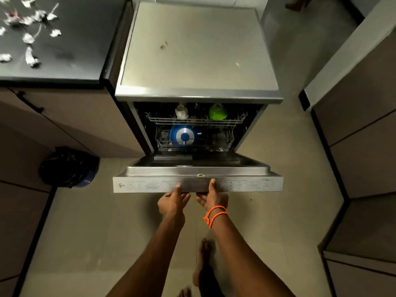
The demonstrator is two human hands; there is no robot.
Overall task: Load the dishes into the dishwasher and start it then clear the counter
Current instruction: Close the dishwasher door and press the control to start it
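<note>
Both hands on the near edge of the dishwasher door (pixel 198 185), which hangs roughly level and fully down. Left hand (pixel 172 201) and right hand (pixel 212 198) sit side by side at the middle of that edge, thumbs on the control strip, fingers curled under the lip, so both grip the door; how far the fingers wrap underneath is hidden. Right wrist carries an orange band (pixel 215 215). Racks look loaded: white cup (pixel 181 111) and green cup (pixel 218 111) on the upper rack (pixel 196 121), blue dish (pixel 182 136) standing in the lower rack left of centre. Both racks sit inside the tub, nothing visibly sticking out over the door. My read: loading is finished and the step in hand is closing the door, then starting the cycle. To do it well: lift from the centre with both hands evenly so the door doesn't twist on its hinges, swing it up in one smooth arc, shift from pulling up to pushing in as it nears vertical, and press until the latch (pixel 200 175) catches. The controls are on the door's top edge, so the program probably has to be set before it shuts completely; labels too blurred to read. Keep the bare foot (pixel 202 262) back from the door. Still left after that: crumpled paper scraps (pixel 30 37) scattered on the counter (pixel 75 39) at far left, with a black-bagged bin (pixel 68 167) on the floor below it, handy for them.
</note>
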